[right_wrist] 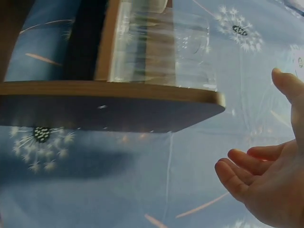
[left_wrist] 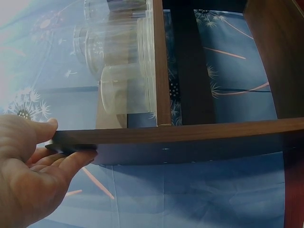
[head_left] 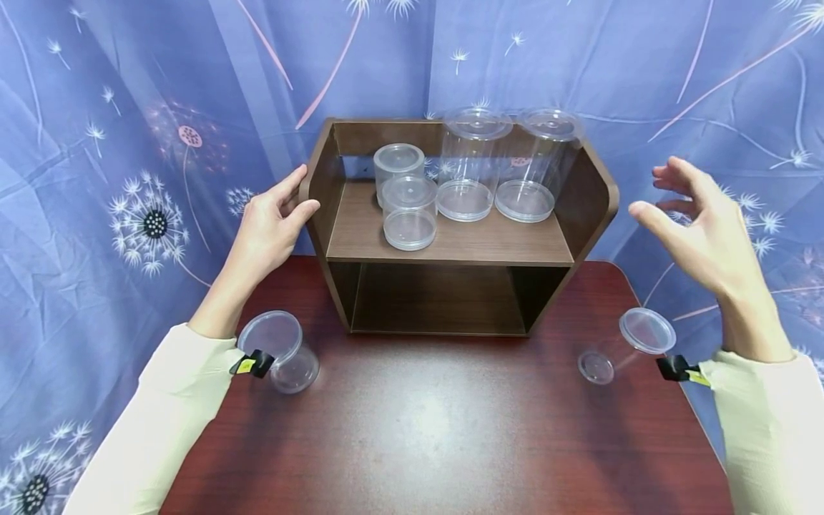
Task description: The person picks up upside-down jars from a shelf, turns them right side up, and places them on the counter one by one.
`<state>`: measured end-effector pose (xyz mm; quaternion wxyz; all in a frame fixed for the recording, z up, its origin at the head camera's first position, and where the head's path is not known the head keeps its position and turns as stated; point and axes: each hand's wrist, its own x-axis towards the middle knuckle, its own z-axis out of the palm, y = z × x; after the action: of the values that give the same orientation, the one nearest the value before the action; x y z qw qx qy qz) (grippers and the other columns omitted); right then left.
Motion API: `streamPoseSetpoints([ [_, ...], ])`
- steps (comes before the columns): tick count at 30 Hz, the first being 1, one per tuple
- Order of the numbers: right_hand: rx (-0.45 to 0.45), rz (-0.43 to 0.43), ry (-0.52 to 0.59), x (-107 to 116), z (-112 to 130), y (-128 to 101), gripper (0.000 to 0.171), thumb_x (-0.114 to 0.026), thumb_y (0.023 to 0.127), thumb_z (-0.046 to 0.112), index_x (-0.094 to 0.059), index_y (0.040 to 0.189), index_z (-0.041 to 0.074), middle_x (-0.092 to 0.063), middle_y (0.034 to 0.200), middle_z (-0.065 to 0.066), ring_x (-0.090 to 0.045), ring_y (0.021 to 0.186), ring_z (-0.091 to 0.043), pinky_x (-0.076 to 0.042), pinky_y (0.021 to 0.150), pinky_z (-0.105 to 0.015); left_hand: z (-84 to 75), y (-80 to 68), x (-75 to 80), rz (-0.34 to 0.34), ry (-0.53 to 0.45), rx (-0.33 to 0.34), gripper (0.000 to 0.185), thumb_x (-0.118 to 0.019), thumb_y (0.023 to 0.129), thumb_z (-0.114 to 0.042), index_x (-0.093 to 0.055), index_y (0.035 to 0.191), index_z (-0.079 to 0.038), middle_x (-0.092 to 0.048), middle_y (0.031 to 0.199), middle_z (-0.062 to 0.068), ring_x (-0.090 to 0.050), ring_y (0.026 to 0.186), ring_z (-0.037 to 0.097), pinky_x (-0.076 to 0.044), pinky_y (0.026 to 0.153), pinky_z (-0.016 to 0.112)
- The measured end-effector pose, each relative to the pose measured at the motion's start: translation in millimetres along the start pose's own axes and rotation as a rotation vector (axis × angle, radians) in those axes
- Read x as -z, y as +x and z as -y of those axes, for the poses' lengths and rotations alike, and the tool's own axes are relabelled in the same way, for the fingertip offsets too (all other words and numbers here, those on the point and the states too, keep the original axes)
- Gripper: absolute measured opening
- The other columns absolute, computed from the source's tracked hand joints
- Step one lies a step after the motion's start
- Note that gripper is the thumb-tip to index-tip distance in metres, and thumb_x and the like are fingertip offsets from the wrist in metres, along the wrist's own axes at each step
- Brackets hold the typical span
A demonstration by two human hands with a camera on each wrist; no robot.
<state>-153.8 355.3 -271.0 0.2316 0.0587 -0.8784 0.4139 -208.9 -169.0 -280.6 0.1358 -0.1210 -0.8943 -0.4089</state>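
A brown two-tier shelf (head_left: 450, 260) stands on the table, with clear lidded jars on its upper board. My left hand (head_left: 272, 222) is at its left side panel (left_wrist: 190, 134); in the left wrist view the thumb lies at the panel's edge and the fingers against its outer face, pinching it. Apart from the right panel (right_wrist: 114, 91), my right hand (head_left: 704, 225) hangs in the air with fingers spread, holding nothing. Two small jars (head_left: 410, 218) stand one before the other on the upper board, left of two taller jars (head_left: 465, 168) (head_left: 531, 172).
One clear jar (head_left: 292, 365) stands on the dark red table (head_left: 418, 429) below my left wrist. Another clear jar (head_left: 646, 331) is on the table at the right, near my right sleeve. A blue dandelion-print curtain (head_left: 373, 64) hangs behind and at both sides.
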Motion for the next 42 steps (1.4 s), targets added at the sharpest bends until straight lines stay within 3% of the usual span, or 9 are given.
streamPoseSetpoints([
  [4, -0.039, 0.045, -0.042, -2.7, 11.0, 18.5, 0.070, -0.075, 0.094, 0.023, -0.045, 0.157, 0.016, -0.058, 0.144, 0.002, -0.057, 0.101, 0.009, -0.043, 0.086, -0.005, -0.3, -0.4, -0.4, 0.005, -0.007, -0.002, 0.058, -0.066, 0.103, -0.021, -0.046, 0.157, -0.017, -0.055, 0.150, 0.012, -0.060, 0.118, 0.023, -0.046, 0.102, 0.043],
  [10, -0.091, 0.101, -0.080, -9.8, 23.6, 46.3, 0.075, -0.073, 0.095, 0.033, -0.039, 0.160, 0.016, -0.052, 0.153, -0.008, -0.057, 0.111, -0.001, -0.043, 0.101, -0.015, 0.2, -0.2, 0.0, -0.007, 0.007, -0.017, 0.057, -0.065, 0.104, -0.021, -0.046, 0.157, -0.017, -0.067, 0.128, 0.017, -0.056, 0.096, 0.023, -0.043, 0.089, 0.038],
  [15, -0.143, 0.145, -0.126, -18.0, 33.2, 67.1, 0.080, -0.071, 0.095, 0.041, -0.035, 0.162, 0.016, -0.046, 0.158, -0.008, -0.055, 0.133, -0.025, -0.042, 0.109, -0.026, 0.5, -0.6, 1.2, -0.001, -0.003, -0.010, 0.058, -0.066, 0.104, -0.022, -0.045, 0.157, -0.018, -0.060, 0.144, 0.013, -0.058, 0.101, 0.022, -0.044, 0.091, 0.040],
  [18, -0.162, 0.171, -0.140, -24.5, 38.8, 76.8, 0.086, -0.071, 0.094, 0.045, -0.030, 0.164, 0.015, -0.043, 0.161, -0.010, -0.050, 0.138, -0.038, -0.041, 0.114, -0.034, 1.2, -1.0, 1.0, -0.003, 0.002, -0.010, 0.058, -0.065, 0.104, -0.023, -0.045, 0.158, -0.018, -0.067, 0.129, 0.018, -0.055, 0.094, 0.024, -0.043, 0.089, 0.040],
  [24, -0.167, 0.194, -0.171, -36.8, 45.0, 92.9, 0.093, -0.073, 0.091, 0.049, -0.029, 0.163, 0.009, -0.040, 0.161, -0.016, -0.043, 0.144, -0.037, -0.031, 0.119, -0.051, 1.2, 0.2, 0.4, -0.009, 0.012, -0.001, 0.057, -0.064, 0.104, -0.023, -0.045, 0.158, -0.020, -0.069, 0.118, 0.018, -0.053, 0.092, 0.023, -0.042, 0.087, 0.039],
  [30, -0.131, 0.209, -0.219, -46.9, 45.1, 106.8, 0.090, -0.072, 0.091, 0.049, -0.036, 0.156, -0.002, -0.041, 0.156, -0.026, -0.040, 0.142, -0.043, -0.030, 0.116, -0.060, -0.1, 0.2, 0.9, -0.003, 0.011, 0.005, 0.057, -0.064, 0.104, -0.024, -0.045, 0.158, -0.021, -0.070, 0.112, 0.019, -0.054, 0.091, 0.023, -0.042, 0.086, 0.040],
  [36, -0.120, 0.216, -0.297, -55.8, 44.6, 117.1, 0.078, -0.073, 0.090, 0.050, -0.046, 0.130, -0.010, -0.048, 0.138, -0.033, -0.044, 0.120, -0.047, -0.034, 0.099, -0.062, 0.9, 2.1, 0.2, 0.009, -0.010, -0.007, 0.059, -0.065, 0.104, -0.022, -0.044, 0.158, -0.017, -0.056, 0.148, 0.012, -0.062, 0.116, 0.025, -0.046, 0.100, 0.044],
  [40, -0.132, 0.243, -0.331, -58.3, 45.6, 122.5, 0.080, -0.073, 0.089, 0.052, -0.045, 0.129, -0.012, -0.049, 0.135, -0.034, -0.045, 0.118, -0.047, -0.036, 0.097, -0.061, 0.8, 1.4, 0.6, 0.009, -0.014, -0.010, 0.058, -0.066, 0.103, -0.020, -0.045, 0.157, -0.017, -0.054, 0.150, 0.011, -0.062, 0.120, 0.025, -0.046, 0.102, 0.044],
  [42, -0.132, 0.254, -0.341, -59.2, 45.7, 124.8, 0.077, -0.074, 0.088, 0.053, -0.047, 0.121, -0.010, -0.051, 0.122, -0.031, -0.047, 0.109, -0.044, -0.039, 0.090, -0.055, 0.7, 1.0, 0.8, 0.008, -0.015, -0.011, 0.058, -0.066, 0.103, -0.020, -0.046, 0.157, -0.017, -0.055, 0.149, 0.011, -0.062, 0.120, 0.024, -0.046, 0.101, 0.044],
])
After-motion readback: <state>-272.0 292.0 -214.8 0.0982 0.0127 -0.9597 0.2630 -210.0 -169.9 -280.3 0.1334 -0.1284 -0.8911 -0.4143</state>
